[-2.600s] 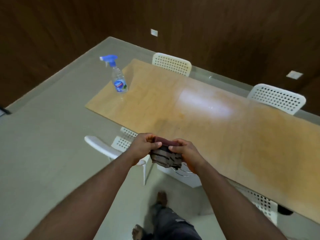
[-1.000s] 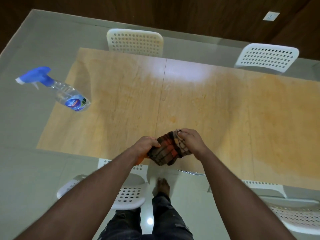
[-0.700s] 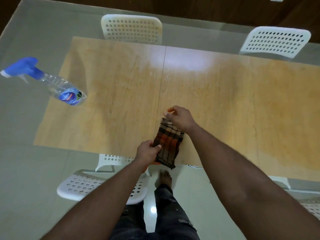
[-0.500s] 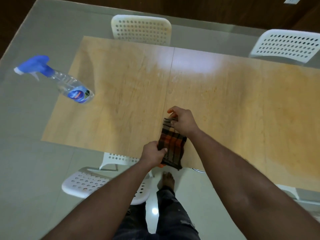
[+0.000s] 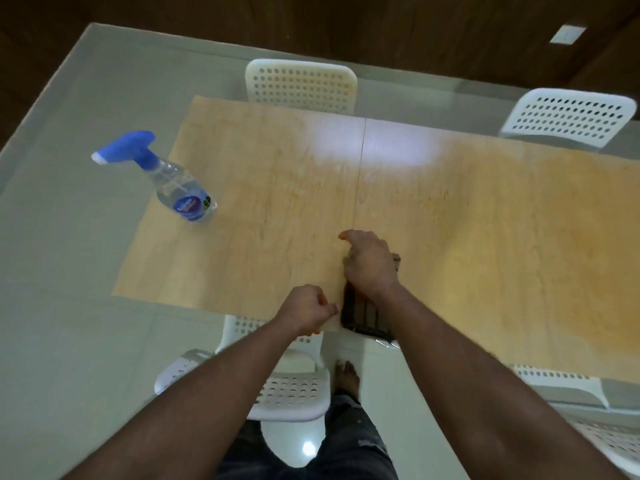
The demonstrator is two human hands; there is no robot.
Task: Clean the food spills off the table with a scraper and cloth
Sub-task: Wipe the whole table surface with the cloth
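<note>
— Two hands at the worktop's (image 5: pixel 485 220) near edge: how far along?
— Early, I'd judge. Spray bottle (image 5: pixel 180 192) stands untouched at left; yellowish smears remain; no scraper visible.
— The hands?
— Left hand (image 5: pixel 308 311) clenched, contents unclear. Right hand (image 5: pixel 370 265) presses relaxed fingers on the cloth (image 5: pixel 363 313), dark, folded, overhanging the edge.

Cloth (image 5: pixel 363 315) on table (image 5: pixel 485 220) at near edge, under right hand (image 5: pixel 370 265). Left hand (image 5: pixel 306 311) just left of cloth. Spray bottle (image 5: pixel 180 190) at table's far-left corner. Chairs behind and before table.
</note>
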